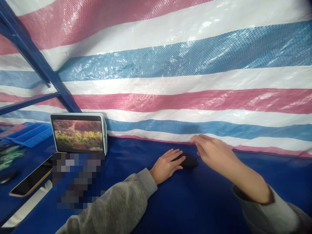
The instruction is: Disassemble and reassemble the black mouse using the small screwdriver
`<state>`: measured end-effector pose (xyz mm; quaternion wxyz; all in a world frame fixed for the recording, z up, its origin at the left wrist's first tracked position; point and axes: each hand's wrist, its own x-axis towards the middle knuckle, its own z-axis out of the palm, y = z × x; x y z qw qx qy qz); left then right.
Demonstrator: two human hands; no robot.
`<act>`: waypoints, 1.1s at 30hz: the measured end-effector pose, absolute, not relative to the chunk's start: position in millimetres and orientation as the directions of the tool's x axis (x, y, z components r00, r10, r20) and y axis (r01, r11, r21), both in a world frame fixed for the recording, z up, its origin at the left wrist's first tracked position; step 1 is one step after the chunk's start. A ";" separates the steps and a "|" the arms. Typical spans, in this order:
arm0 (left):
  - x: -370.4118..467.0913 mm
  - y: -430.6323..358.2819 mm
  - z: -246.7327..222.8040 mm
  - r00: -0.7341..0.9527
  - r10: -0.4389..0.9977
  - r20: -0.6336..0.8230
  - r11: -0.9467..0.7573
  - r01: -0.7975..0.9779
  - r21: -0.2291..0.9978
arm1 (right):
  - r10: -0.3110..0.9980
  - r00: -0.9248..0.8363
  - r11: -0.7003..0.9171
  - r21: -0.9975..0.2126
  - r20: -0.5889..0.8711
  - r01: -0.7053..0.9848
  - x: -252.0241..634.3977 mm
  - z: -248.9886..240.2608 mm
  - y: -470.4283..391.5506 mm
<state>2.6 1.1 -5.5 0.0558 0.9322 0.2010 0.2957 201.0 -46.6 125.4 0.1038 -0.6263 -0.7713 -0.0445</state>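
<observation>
A black rounded object (188, 161), shaped like a computer mouse, lies on the blue tabletop (175, 204). My left hand (168, 165) reaches its left side, fingers stretched out and slightly apart, with the fingertips at its edge. Just above and right of it is my right hand (212, 149), with thumb and fingers drawn together in a pinch. Whatever those fingertips may hold is too small or hidden to make out. A tiny pinkish spot (198, 154) shows below them, beside the black object.
A tablet (77, 135) in a pale case stands propped up at left, showing a landscape. Near it are a phone (32, 175), a blue compartment tray (34, 133) and green pieces (11, 156). A striped sheet (170, 61) hangs behind; blue metal bars (39, 58) rise at left.
</observation>
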 end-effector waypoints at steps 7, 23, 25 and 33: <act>3.1 1.0 -5.1 0.736 0.406 0.541 -0.914 0.331 0.235 | 0.946 -0.219 0.248 -0.098 0.241 0.964 200.7 123.3 -46.4; 3.6 1.6 -5.2 0.739 0.418 0.528 -0.909 0.339 0.244 | 0.959 -0.182 0.201 -0.069 0.217 0.977 202.4 123.1 -45.2; 3.6 1.5 -5.1 0.740 0.421 0.525 -0.907 0.342 0.245 | 0.959 -0.178 0.194 -0.058 0.219 0.979 202.1 123.1 -45.2; 3.3 1.2 -5.1 0.740 0.420 0.526 -0.908 0.341 0.245 | 0.956 -0.164 0.182 -0.053 0.241 0.982 200.4 121.3 -44.7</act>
